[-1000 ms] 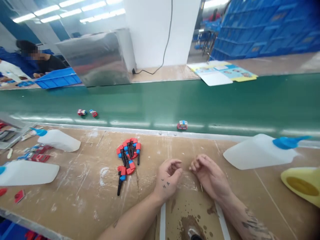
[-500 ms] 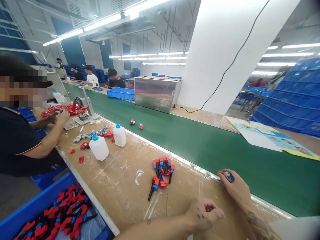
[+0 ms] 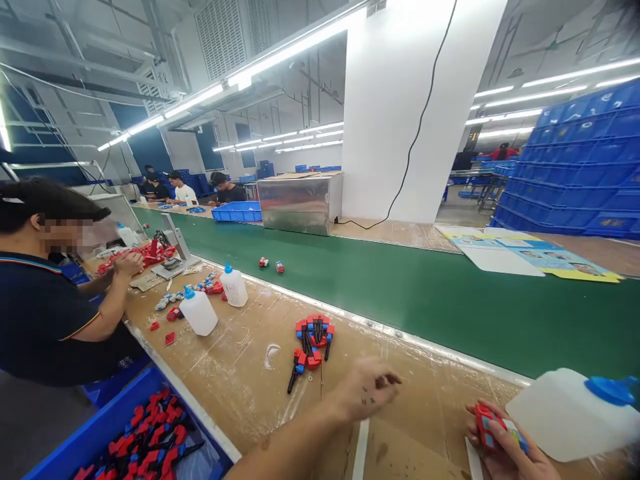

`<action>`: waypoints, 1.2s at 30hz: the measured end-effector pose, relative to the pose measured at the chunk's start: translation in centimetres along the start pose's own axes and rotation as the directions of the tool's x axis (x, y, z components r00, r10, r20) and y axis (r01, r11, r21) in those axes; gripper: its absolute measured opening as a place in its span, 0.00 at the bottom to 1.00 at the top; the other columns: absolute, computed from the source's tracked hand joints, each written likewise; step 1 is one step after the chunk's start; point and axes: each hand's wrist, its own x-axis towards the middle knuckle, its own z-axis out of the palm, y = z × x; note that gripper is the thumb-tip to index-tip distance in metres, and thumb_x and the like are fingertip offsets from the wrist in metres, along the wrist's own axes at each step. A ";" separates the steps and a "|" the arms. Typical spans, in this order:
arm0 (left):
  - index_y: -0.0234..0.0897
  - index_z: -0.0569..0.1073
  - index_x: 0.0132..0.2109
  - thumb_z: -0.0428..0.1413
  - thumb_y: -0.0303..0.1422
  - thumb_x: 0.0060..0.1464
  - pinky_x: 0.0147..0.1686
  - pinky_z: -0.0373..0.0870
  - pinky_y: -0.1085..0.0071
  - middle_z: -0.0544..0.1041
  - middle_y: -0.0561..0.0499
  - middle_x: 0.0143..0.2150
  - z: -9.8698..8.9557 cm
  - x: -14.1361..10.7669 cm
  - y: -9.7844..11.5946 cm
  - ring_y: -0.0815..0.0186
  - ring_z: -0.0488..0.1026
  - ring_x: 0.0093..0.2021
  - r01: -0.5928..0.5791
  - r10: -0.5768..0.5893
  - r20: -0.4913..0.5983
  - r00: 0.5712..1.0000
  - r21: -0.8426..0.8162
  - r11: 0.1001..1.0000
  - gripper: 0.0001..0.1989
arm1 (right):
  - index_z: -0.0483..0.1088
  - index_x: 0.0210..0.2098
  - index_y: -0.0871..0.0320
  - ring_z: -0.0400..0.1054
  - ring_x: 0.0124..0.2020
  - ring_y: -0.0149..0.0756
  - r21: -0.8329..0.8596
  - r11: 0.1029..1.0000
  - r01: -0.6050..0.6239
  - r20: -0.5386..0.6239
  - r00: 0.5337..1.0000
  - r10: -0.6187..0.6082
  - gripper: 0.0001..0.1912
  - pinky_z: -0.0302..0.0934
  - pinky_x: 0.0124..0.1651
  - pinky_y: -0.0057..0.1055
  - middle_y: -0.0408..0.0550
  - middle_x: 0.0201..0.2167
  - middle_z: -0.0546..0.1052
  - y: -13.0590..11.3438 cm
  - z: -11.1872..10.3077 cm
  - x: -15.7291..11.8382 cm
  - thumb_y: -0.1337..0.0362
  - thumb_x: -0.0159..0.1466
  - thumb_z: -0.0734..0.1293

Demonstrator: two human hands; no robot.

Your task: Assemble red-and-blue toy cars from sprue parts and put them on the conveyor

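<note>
— Down at your lower right, that little toy vehicle (image 3: 487,427) is in your right hand (image 3: 523,457) now. Half a second ago you had it out by the edge of the green belt (image 3: 380,287), right?

— Yep, and now you've got it back over your side of the bench (image 3: 240,373), fingers closed around it. I'd call the reach done. Your left hand (image 3: 367,393) is holding nothing, fingers loosely curled.

— You good for room, though? That white bottle (image 3: 550,413) is right beside your right hand, can't tell if they're touching.

— Yeah, watch that side, a wide turn could knock it over. Your best room looks like the stretch between your hands, up to the metal rail (image 3: 380,327). Swing left and you might clip the red, blue and black pieces (image 3: 313,343).
</note>
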 end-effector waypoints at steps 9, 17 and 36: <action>0.39 0.77 0.39 0.60 0.32 0.46 0.34 0.64 0.72 0.78 0.51 0.33 -13.5 -5.1 -6.3 0.59 0.75 0.36 0.388 -0.434 -0.022 0.901 0.487 0.783 0.11 | 0.79 0.42 0.55 0.69 0.28 0.37 0.200 0.968 -0.154 0.111 0.985 0.134 0.24 0.71 0.26 0.26 0.49 0.35 0.80 0.0 -0.2 0.7 0.51 0.49 0.77; 0.38 0.73 0.36 0.55 0.40 0.51 0.31 0.60 0.72 0.78 0.48 0.35 -10.8 -4.4 -6.7 0.58 0.74 0.37 0.392 -0.508 0.027 0.861 0.600 0.697 0.10 | 0.76 0.51 0.51 0.74 0.40 0.43 0.125 0.985 -0.121 0.350 0.934 0.071 0.30 0.68 0.46 0.37 0.52 0.43 0.80 0.0 0.7 -1.3 0.57 0.49 0.79; 0.47 0.78 0.47 0.57 0.36 0.51 0.51 0.70 0.62 0.78 0.47 0.47 -8.6 -11.1 -5.7 0.54 0.74 0.49 0.123 -0.186 0.131 0.974 0.387 0.914 0.15 | 0.74 0.48 0.56 0.72 0.39 0.41 -0.093 0.991 0.096 0.457 0.889 -0.043 0.31 0.66 0.46 0.37 0.48 0.40 0.79 1.6 1.5 -1.0 0.63 0.44 0.81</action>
